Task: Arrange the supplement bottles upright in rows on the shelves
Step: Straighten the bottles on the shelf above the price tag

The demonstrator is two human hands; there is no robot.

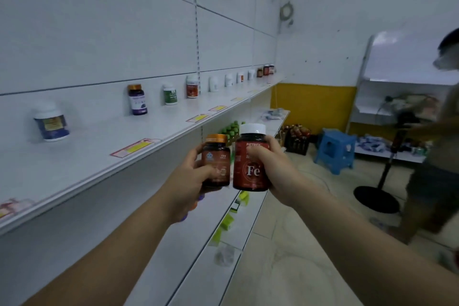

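A: Which step is it now?

B: The carrying step, I think. The left hand (191,181) grips the orange-cap bottle (216,164), small and brown. The right hand (275,169) grips the white-cap bottle (250,164), bigger and red, w/ "Fe" on the label. Both are upright, side by side in the air, to the right of the shelf edge and not on it. Touching or just beside, I cannot tell.

A: And the shelf?

B: The top shelf (99,156) carries a row of bottles (137,100), all upright along the back wall, w/ wide gaps btw them, from near left to far right. Price tags (135,148) sit on the front edge.

A: Next move?

B: Probably one hand goes left over the shelf, sets its bottle on its base in a gap, label to the front, then lets go. After that the other hand does the same. It needs care not to knock the neighbours.
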